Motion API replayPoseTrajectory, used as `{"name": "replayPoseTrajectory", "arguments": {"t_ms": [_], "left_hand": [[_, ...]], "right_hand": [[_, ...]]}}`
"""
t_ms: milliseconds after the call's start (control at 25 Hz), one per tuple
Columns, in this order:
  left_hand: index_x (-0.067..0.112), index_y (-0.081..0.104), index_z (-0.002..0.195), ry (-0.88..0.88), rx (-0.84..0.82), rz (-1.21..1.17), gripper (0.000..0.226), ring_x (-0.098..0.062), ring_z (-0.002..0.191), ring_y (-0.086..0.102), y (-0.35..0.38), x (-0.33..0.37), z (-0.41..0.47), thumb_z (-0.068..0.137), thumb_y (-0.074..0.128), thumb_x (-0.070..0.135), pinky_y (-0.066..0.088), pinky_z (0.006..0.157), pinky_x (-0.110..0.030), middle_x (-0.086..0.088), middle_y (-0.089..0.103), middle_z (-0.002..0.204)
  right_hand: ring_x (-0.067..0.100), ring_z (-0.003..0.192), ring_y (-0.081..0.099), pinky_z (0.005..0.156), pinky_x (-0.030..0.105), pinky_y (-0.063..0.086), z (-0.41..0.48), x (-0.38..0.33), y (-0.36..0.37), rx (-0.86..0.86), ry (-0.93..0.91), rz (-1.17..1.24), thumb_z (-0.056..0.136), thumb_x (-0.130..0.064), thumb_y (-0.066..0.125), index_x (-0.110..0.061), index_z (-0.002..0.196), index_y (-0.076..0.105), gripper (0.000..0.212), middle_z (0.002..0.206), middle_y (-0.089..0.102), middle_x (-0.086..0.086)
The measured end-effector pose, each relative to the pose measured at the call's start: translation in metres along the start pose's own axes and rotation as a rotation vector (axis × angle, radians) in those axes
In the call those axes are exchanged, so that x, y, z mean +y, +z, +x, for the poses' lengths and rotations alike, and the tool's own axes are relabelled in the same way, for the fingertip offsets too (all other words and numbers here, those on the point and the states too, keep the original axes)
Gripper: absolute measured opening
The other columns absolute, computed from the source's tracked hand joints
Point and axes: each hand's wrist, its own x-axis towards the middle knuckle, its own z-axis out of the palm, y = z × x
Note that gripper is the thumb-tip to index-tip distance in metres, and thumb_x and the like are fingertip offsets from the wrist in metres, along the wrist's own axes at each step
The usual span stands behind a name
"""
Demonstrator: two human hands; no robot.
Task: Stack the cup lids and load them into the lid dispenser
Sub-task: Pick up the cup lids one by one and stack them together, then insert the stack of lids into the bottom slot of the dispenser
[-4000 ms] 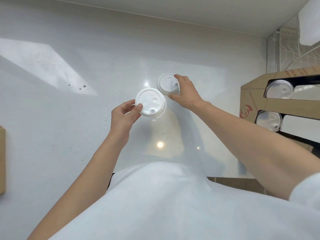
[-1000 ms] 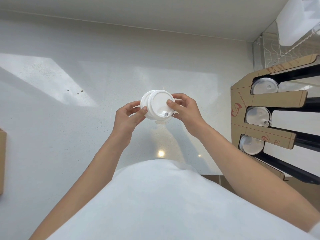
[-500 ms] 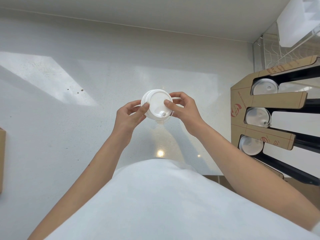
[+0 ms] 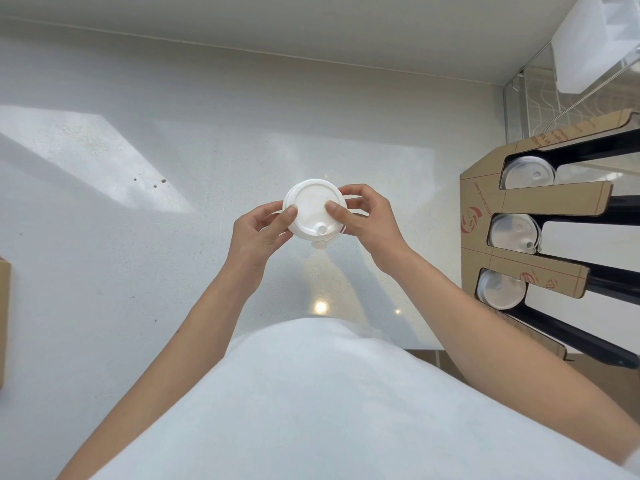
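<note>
A small stack of white cup lids (image 4: 313,211) is held above the white counter, top face toward me, its sip spout at the lower right. My left hand (image 4: 258,233) grips the stack's left edge, thumb on the top lid. My right hand (image 4: 367,220) grips the right edge, thumb pressed on the top face. At the right stands the cardboard lid dispenser (image 4: 485,206) with three slots. White lids show in its top slot (image 4: 526,173), middle slot (image 4: 514,233) and bottom slot (image 4: 500,289).
The white speckled counter (image 4: 173,237) stretches left and back to a wall. A cardboard box edge (image 4: 4,320) sits at the far left. A clear acrylic holder (image 4: 540,95) stands behind the dispenser. My white garment fills the bottom of the view.
Four seconds ago each hand held a separate lid; now both hands hold them as one nested stack. Over the last second the stack has squared up and both thumbs press its top.
</note>
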Motion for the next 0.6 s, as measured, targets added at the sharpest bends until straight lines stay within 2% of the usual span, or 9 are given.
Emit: {"name": "replayPoseTrajectory", "arguments": {"t_ms": [120, 320, 600], "left_hand": [[0.007, 0.069, 0.121, 0.004, -0.015, -0.003, 0.032, -0.020, 0.104, 0.072, 0.002, 0.003, -0.001, 0.093, 0.069, 0.023, 0.056, 0.099, -0.032, -0.009, 0.074, 0.111], [0.004, 0.066, 0.126, 0.010, 0.010, -0.002, 0.036, -0.017, 0.098, 0.073, 0.001, 0.001, 0.000, 0.095, 0.068, 0.021, 0.057, 0.095, -0.031, -0.008, 0.073, 0.110], [0.004, 0.067, 0.124, 0.024, 0.000, 0.006, 0.034, -0.018, 0.097, 0.071, 0.004, 0.004, -0.004, 0.094, 0.069, 0.020, 0.058, 0.096, -0.032, -0.008, 0.072, 0.106]], "right_hand": [[0.020, 0.086, 0.072, 0.080, 0.038, 0.062, -0.002, 0.000, 0.000, 0.008, -0.005, 0.000, 0.084, -0.024, 0.079, -0.012, 0.117, 0.064, 0.039, 0.108, 0.069, 0.007], [0.029, 0.094, 0.073, 0.085, 0.046, 0.061, -0.004, 0.000, -0.003, 0.002, -0.025, 0.020, 0.086, -0.023, 0.076, -0.012, 0.117, 0.066, 0.034, 0.112, 0.068, 0.012], [0.023, 0.092, 0.071, 0.089, 0.047, 0.060, -0.014, -0.002, -0.007, 0.013, -0.028, 0.037, 0.089, -0.020, 0.073, -0.012, 0.120, 0.066, 0.032, 0.110, 0.066, 0.008]]}}
